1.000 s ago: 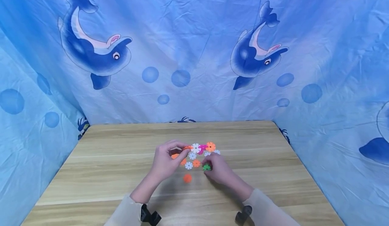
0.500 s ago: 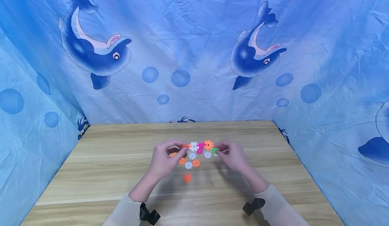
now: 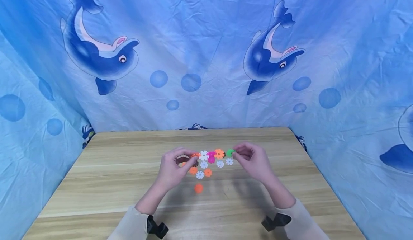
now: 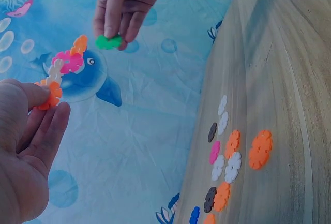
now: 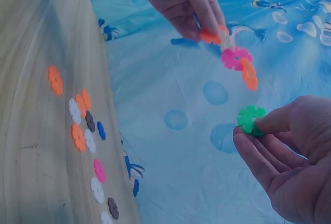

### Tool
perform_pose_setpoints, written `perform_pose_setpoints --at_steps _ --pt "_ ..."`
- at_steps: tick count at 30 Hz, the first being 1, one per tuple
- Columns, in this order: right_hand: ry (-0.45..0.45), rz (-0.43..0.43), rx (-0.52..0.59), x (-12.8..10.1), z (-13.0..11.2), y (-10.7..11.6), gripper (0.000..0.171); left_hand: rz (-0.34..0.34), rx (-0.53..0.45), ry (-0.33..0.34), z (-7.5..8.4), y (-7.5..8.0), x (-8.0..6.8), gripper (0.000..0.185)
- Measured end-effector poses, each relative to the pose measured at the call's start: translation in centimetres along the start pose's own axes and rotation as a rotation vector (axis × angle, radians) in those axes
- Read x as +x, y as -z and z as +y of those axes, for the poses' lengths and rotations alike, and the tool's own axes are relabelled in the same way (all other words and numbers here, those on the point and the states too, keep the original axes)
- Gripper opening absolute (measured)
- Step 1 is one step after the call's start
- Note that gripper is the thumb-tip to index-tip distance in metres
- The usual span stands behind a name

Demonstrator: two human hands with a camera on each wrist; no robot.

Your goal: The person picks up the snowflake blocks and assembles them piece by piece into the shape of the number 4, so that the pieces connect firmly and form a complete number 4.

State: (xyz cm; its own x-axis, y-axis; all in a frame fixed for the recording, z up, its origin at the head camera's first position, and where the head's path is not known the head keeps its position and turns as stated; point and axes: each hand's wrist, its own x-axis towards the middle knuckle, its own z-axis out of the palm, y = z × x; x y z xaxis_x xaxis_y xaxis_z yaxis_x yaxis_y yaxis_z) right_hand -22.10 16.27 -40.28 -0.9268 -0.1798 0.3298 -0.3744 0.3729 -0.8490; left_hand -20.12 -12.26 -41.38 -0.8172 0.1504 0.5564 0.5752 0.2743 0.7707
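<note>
My left hand [image 3: 175,167] pinches the orange end of a short chain of notched plastic discs. Along the chain come a white disc [image 3: 203,155], a pink disc [image 5: 237,58] and an orange disc [image 3: 219,154] at the free end, all joined by their slots. A green notched disc [image 5: 251,119] is pinched between thumb and fingers of my right hand [image 3: 255,161]. Held just right of the chain's orange end, the green disc stands apart from it by a small gap. Both hands are raised above the table.
Loose discs lie on the wooden table [image 3: 129,182] below my hands: white [image 4: 232,167], orange [image 4: 260,149], pink [image 4: 214,152], dark brown [image 4: 210,199] and blue [image 4: 195,215]. A blue curtain [image 3: 206,53] printed with dolphins hangs around the table's back and sides.
My right hand has lifted the green disc from low over the loose discs and carried it up and right, beside the chain. The left hand with the chain has barely moved.
</note>
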Motion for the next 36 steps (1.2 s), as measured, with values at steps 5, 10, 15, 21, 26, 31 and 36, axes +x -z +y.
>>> perform_pose_setpoints --at_steps 5,10,15,21,26,31,36 --pt "0.011 -0.019 0.070 -0.2 -0.6 0.1 0.014 -0.007 0.006 -0.012 0.1 -0.1 0.0 0.010" --pt "0.057 -0.012 0.137 -0.2 -1.0 0.0 0.015 0.001 0.018 -0.005 0.2 -0.1 0.0 0.010" --pt "0.125 -0.022 0.162 -0.3 -1.0 -0.1 0.012 0.003 0.009 0.007 0.2 -0.1 0.0 0.009" --pt "0.118 -0.028 0.166 -0.4 -1.2 -0.2 0.012 -0.014 0.008 0.014 0.1 -0.1 -0.1 0.010" --pt "0.117 -0.026 0.169 -0.5 -1.0 -0.1 0.012 -0.029 0.002 0.026 0.0 -0.2 -0.2 0.010" --pt "0.120 -0.028 0.180 -0.6 -0.9 -0.1 0.013 -0.033 -0.008 0.033 0.2 -0.3 -0.3 0.013" --pt "0.119 -0.032 0.195 -0.6 -0.9 -0.2 0.013 -0.026 0.004 0.035 0.3 -0.4 -0.3 0.013"
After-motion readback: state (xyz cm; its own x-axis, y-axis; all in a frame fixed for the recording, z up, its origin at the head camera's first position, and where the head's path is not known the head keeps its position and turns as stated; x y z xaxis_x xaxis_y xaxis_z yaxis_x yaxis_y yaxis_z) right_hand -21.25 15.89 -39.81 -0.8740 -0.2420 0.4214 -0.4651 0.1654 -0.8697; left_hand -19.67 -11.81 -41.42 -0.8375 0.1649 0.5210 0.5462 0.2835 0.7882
